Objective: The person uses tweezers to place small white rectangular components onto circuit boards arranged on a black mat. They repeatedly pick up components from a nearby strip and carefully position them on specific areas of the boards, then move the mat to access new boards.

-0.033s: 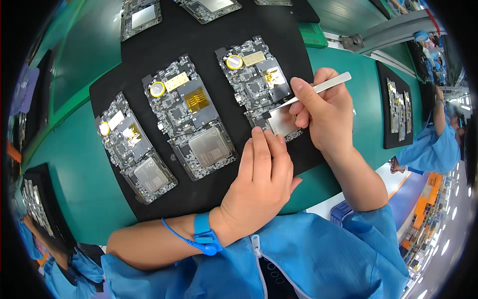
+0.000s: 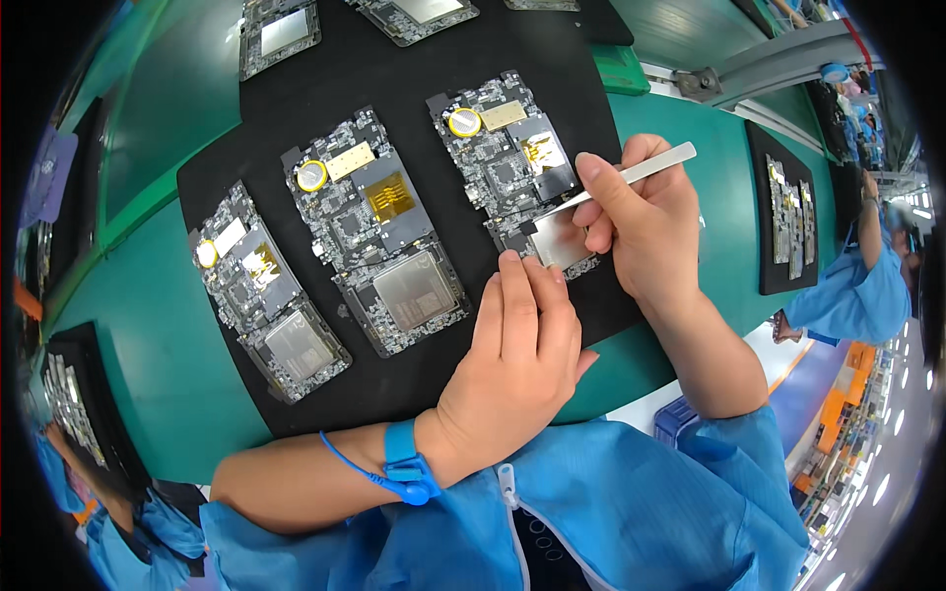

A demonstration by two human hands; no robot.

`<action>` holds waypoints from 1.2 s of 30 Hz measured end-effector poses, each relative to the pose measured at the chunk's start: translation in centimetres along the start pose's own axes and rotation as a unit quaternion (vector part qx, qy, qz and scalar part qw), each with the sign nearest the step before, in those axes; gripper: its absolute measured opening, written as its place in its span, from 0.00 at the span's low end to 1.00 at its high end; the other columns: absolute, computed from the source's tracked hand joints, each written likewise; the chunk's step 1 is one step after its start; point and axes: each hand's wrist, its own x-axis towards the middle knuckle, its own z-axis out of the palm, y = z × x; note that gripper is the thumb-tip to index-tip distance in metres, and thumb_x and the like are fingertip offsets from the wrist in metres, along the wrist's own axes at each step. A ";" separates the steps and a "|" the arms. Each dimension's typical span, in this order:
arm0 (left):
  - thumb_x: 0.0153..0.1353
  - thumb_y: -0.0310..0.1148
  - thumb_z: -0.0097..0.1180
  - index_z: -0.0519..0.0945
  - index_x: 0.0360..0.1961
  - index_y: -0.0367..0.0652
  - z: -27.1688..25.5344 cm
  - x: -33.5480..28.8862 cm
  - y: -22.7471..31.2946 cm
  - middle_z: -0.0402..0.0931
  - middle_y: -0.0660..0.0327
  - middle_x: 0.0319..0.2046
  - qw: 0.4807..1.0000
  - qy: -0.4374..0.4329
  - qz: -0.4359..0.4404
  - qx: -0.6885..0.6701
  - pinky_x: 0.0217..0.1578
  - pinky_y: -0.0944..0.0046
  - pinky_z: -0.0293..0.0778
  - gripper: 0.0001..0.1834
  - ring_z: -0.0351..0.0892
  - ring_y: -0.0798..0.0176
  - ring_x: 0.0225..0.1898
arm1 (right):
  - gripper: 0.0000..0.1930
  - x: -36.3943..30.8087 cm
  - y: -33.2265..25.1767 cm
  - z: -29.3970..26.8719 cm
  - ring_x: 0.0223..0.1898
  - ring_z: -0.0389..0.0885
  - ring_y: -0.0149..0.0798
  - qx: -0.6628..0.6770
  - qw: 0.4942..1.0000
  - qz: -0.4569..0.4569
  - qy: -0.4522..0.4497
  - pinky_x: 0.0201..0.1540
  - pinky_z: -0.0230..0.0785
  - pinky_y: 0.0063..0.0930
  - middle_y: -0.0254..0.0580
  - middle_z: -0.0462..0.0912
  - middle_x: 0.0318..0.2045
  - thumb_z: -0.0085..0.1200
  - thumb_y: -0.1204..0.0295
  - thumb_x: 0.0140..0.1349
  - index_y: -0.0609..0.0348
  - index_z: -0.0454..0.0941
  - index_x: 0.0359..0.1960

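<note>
Pinched in my right hand is a pair of silver tweezers. Their tips reach down to the rightmost circuit board, near the upper edge of its silver metal shield. My left hand has its fingers stretched out, with the fingertips at the lower end of that board beside the shield. This board carries a yellow-rimmed coin cell and a patch of gold tape. Whether the tweezer tips grip anything is too small to tell.
Left of it on the black mat lie a middle board and a left board. Other boards sit along the far edge. Green tabletop surrounds the mat. At right, a black tray holds boards near a co-worker's blue sleeve.
</note>
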 end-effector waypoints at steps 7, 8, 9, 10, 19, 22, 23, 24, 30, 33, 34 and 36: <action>0.44 0.49 0.62 0.75 0.43 0.28 -0.1 0.5 -0.4 0.68 0.37 0.48 0.998 0.006 -0.016 -0.060 0.45 0.53 0.71 0.33 0.69 0.40 0.48 | 0.16 0.1 0.3 0.0 0.12 0.72 0.22 0.014 1.000 -0.024 -0.006 0.14 0.63 0.12 0.39 0.77 0.16 0.59 0.71 0.59 0.61 0.61 0.33; 0.44 0.49 0.62 0.75 0.42 0.29 -0.1 0.7 -0.6 0.67 0.36 0.49 0.997 0.012 -0.021 -0.077 0.44 0.53 0.71 0.33 0.69 0.41 0.48 | 0.16 0.1 0.3 -0.1 0.12 0.72 0.22 0.011 1.000 -0.023 -0.004 0.14 0.63 0.11 0.39 0.77 0.16 0.59 0.71 0.59 0.61 0.61 0.33; 0.44 0.49 0.62 0.74 0.42 0.30 -0.1 0.8 -0.7 0.66 0.34 0.50 0.995 0.019 -0.026 -0.094 0.44 0.53 0.70 0.32 0.69 0.41 0.48 | 0.16 0.1 0.3 -0.1 0.13 0.72 0.21 0.008 1.000 -0.023 -0.002 0.14 0.63 0.11 0.39 0.77 0.16 0.59 0.71 0.59 0.61 0.61 0.33; 0.45 0.48 0.62 0.74 0.41 0.30 0.0 0.8 -0.7 0.65 0.33 0.51 0.995 0.014 -0.030 -0.098 0.44 0.52 0.70 0.32 0.69 0.41 0.48 | 0.16 0.1 0.3 -0.1 0.13 0.72 0.21 0.004 1.000 -0.023 -0.002 0.14 0.63 0.11 0.39 0.77 0.16 0.59 0.70 0.59 0.61 0.61 0.33; 0.45 0.47 0.63 0.74 0.43 0.29 -0.4 0.7 -0.9 0.63 0.31 0.53 0.991 -0.002 -0.041 -0.124 0.46 0.49 0.68 0.32 0.67 0.39 0.50 | 0.16 -1.2 0.6 0.5 0.16 0.74 0.22 -0.020 0.992 -0.126 -0.003 0.17 0.67 0.12 0.41 0.77 0.21 0.58 0.76 0.59 0.61 0.59 0.35; 0.45 0.47 0.63 0.74 0.44 0.27 -0.4 0.4 -0.6 0.64 0.33 0.52 0.994 -0.002 -0.033 -0.107 0.49 0.50 0.69 0.34 0.67 0.39 0.51 | 0.15 -1.8 1.0 0.4 0.17 0.75 0.23 0.002 0.981 -0.195 -0.024 0.18 0.68 0.13 0.44 0.78 0.23 0.56 0.81 0.59 0.61 0.58 0.36; 0.45 0.48 0.62 0.74 0.44 0.26 -0.2 0.2 -0.4 0.65 0.34 0.52 0.995 -0.007 -0.027 -0.096 0.49 0.50 0.69 0.34 0.67 0.40 0.51 | 0.15 -1.9 1.1 0.5 0.18 0.76 0.23 0.005 0.979 -0.202 -0.028 0.18 0.68 0.13 0.44 0.78 0.23 0.56 0.81 0.59 0.61 0.58 0.36; 0.45 0.48 0.62 0.74 0.45 0.25 -0.2 0.1 -0.3 0.66 0.35 0.51 0.996 -0.012 -0.021 -0.085 0.50 0.50 0.69 0.35 0.67 0.40 0.51 | 0.16 -2.0 1.2 0.6 0.18 0.76 0.23 0.008 0.977 -0.208 -0.033 0.18 0.69 0.13 0.45 0.78 0.23 0.56 0.81 0.58 0.62 0.58 0.36; 0.48 0.51 0.58 0.75 0.44 0.26 -0.5 0.3 -0.4 0.69 0.37 0.49 0.999 -0.012 -0.015 -0.044 0.51 0.52 0.70 0.34 0.69 0.41 0.50 | 0.16 -1.8 1.8 0.5 0.19 0.78 0.24 -0.042 0.963 -0.261 -0.059 0.18 0.69 0.14 0.45 0.79 0.24 0.57 0.83 0.57 0.62 0.58 0.35; 0.48 0.50 0.58 0.75 0.44 0.26 -0.4 0.3 -0.4 0.68 0.37 0.49 0.999 -0.008 -0.012 -0.034 0.51 0.52 0.70 0.34 0.69 0.41 0.50 | 0.16 -1.7 2.3 0.4 0.19 0.78 0.24 -0.058 0.955 -0.286 -0.057 0.18 0.69 0.14 0.45 0.79 0.23 0.58 0.83 0.56 0.62 0.59 0.33; 0.48 0.50 0.58 0.75 0.44 0.26 -0.3 0.3 -0.3 0.68 0.37 0.49 0.999 -0.007 -0.013 -0.033 0.51 0.52 0.70 0.34 0.69 0.41 0.50 | 0.16 -1.7 2.4 0.5 0.19 0.78 0.24 -0.061 0.952 -0.296 -0.055 0.18 0.68 0.14 0.44 0.79 0.23 0.59 0.83 0.56 0.62 0.59 0.33; 0.48 0.50 0.57 0.75 0.44 0.26 -0.3 0.4 -0.2 0.68 0.37 0.49 0.999 -0.005 -0.014 -0.030 0.51 0.52 0.70 0.34 0.69 0.41 0.50 | 0.16 -1.8 2.6 0.5 0.19 0.77 0.24 -0.087 0.939 -0.329 -0.053 0.18 0.67 0.14 0.43 0.78 0.22 0.59 0.83 0.55 0.62 0.60 0.32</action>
